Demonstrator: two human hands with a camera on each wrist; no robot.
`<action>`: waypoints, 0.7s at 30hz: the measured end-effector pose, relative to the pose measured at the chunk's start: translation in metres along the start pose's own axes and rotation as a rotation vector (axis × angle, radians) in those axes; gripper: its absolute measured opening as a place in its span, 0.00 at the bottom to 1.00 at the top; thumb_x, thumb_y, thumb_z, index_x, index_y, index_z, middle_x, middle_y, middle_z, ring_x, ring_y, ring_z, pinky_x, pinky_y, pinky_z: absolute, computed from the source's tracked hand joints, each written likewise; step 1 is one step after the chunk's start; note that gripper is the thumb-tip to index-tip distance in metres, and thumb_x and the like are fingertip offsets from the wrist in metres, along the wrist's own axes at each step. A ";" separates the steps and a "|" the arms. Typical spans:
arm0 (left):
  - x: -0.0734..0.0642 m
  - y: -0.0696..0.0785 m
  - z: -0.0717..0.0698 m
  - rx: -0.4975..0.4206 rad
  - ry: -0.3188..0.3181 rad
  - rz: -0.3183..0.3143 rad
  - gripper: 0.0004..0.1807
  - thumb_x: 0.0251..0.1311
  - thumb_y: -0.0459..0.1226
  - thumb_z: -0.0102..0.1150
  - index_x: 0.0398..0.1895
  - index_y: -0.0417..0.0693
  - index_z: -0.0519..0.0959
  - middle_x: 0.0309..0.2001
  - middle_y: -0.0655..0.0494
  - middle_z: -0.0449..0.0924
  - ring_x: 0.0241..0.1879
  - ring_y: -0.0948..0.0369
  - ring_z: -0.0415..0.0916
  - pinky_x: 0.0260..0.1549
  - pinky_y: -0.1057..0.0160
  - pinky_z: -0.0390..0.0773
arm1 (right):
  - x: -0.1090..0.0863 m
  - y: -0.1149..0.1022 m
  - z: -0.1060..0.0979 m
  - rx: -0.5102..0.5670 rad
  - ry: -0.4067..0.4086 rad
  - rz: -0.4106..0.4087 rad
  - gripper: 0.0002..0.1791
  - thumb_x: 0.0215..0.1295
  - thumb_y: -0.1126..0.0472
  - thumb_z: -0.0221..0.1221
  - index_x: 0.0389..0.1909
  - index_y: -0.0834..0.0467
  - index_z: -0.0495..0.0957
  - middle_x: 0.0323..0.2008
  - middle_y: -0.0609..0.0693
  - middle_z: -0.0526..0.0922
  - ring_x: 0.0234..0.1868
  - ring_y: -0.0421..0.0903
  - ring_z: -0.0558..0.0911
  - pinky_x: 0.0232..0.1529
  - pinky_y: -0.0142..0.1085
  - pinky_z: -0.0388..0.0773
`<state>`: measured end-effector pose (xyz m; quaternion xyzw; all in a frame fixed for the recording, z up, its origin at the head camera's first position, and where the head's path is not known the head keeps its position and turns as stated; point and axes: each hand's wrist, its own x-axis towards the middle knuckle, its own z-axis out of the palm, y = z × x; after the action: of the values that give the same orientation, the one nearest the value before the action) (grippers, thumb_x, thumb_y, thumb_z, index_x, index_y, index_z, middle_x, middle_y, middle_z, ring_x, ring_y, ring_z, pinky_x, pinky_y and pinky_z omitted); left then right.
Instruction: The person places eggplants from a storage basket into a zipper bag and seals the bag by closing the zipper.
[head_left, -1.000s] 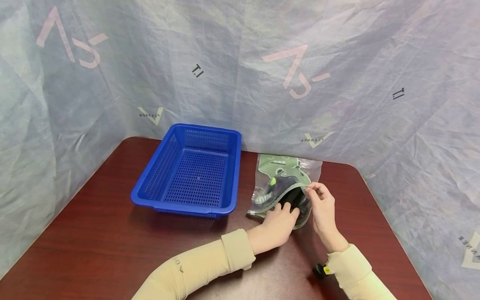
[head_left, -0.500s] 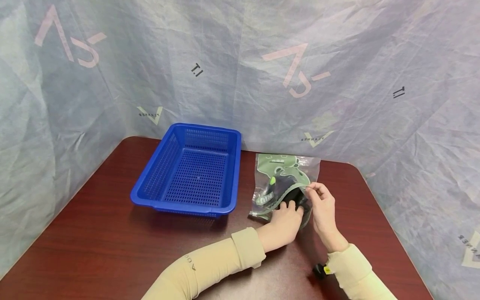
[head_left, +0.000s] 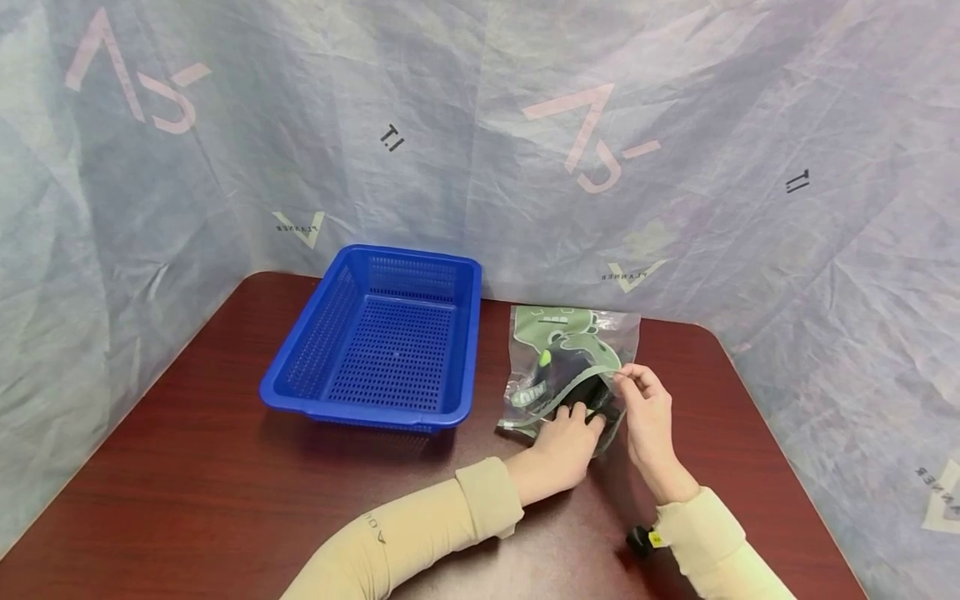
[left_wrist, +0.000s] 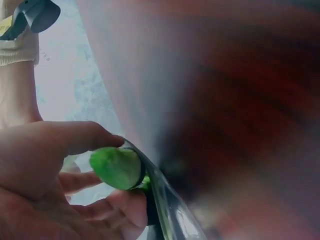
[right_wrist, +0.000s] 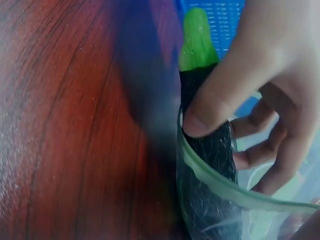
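Note:
My left hand (head_left: 558, 450) grips a long dark vegetable (right_wrist: 210, 145) with a bright green stem end at the mouth of a clear zip bag (head_left: 618, 327). In the right wrist view its thumb lies on the dark skin, with the lower part behind the plastic and the green end outside. The left wrist view shows the green end (left_wrist: 117, 167) close to the palm. My right hand (head_left: 648, 417) pinches the right side of the bag's rim and lifts it. Inside lies another dark item (head_left: 558, 371) with a lime-green tip.
A blue perforated basket (head_left: 467, 367) stands left of the bag on the dark red wooden table (head_left: 187, 467). Printed fabric sheets (head_left: 480, 167) enclose the table's back and sides. A black wrist camera (head_left: 640, 542) sits below the right sleeve.
My left hand has moved slightly right and down at the bag's mouth, then a little back left. The right hand keeps its place on the rim. The basket has not moved.

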<state>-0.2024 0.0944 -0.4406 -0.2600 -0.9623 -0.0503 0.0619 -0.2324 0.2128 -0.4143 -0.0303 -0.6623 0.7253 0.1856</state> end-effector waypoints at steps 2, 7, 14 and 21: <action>-0.003 -0.005 -0.001 -0.025 -0.002 0.015 0.35 0.47 0.45 0.69 0.61 0.57 0.68 0.48 0.52 0.69 0.42 0.57 0.72 0.27 0.63 0.76 | 0.000 0.000 0.000 -0.002 -0.002 -0.006 0.05 0.64 0.71 0.54 0.29 0.61 0.75 0.22 0.44 0.73 0.27 0.38 0.70 0.29 0.29 0.70; -0.017 -0.013 -0.002 -0.041 0.009 0.029 0.36 0.45 0.43 0.71 0.59 0.53 0.67 0.47 0.50 0.69 0.39 0.55 0.72 0.24 0.64 0.75 | 0.000 0.000 0.001 -0.002 -0.003 -0.006 0.06 0.63 0.71 0.54 0.28 0.60 0.75 0.22 0.43 0.73 0.27 0.38 0.70 0.29 0.28 0.69; -0.034 -0.014 -0.001 -0.015 0.031 0.038 0.25 0.56 0.36 0.62 0.57 0.53 0.68 0.47 0.49 0.70 0.39 0.55 0.73 0.21 0.62 0.75 | 0.001 0.000 0.002 0.003 -0.001 -0.022 0.05 0.63 0.72 0.54 0.28 0.61 0.75 0.22 0.44 0.73 0.27 0.39 0.70 0.28 0.28 0.69; -0.039 -0.016 0.000 -0.039 0.061 0.056 0.20 0.54 0.33 0.63 0.49 0.50 0.70 0.45 0.49 0.69 0.35 0.56 0.72 0.21 0.64 0.74 | -0.001 0.001 0.003 0.000 0.000 -0.009 0.05 0.63 0.71 0.54 0.29 0.60 0.75 0.21 0.44 0.72 0.26 0.39 0.70 0.29 0.30 0.69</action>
<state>-0.1773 0.0616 -0.4473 -0.2864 -0.9511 -0.0751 0.0878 -0.2324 0.2100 -0.4149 -0.0274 -0.6623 0.7246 0.1887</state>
